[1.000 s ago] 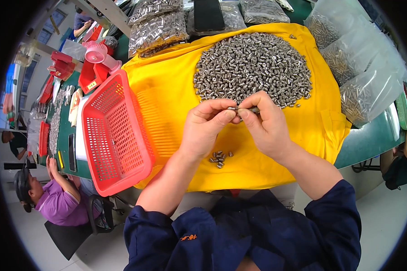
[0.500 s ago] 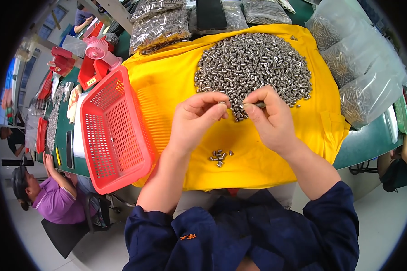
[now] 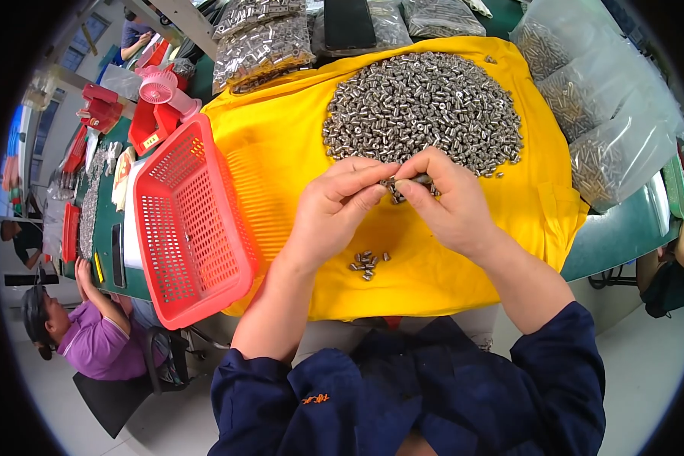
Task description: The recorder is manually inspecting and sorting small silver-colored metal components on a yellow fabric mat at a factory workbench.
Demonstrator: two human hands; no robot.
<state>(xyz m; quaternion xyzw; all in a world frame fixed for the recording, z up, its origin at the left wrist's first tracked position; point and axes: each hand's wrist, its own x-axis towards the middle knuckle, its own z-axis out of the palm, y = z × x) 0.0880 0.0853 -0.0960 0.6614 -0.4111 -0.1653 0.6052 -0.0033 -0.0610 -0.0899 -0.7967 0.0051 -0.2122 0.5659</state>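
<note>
While both hands meet over the yellow cloth (image 3: 281, 152), the left hand (image 3: 333, 205) and the right hand (image 3: 448, 201) pinch a small metal part (image 3: 403, 182) between their fingertips, closed on it at the near edge of the big pile of metal parts (image 3: 422, 106). Nearer the person lies a small cluster of parts (image 3: 367, 262). To the left sits a red basket (image 3: 186, 224). Clear bags of parts (image 3: 608, 114) lie at the far right.

Navy rolled-up sleeves (image 3: 562, 357), bare forearms
</note>
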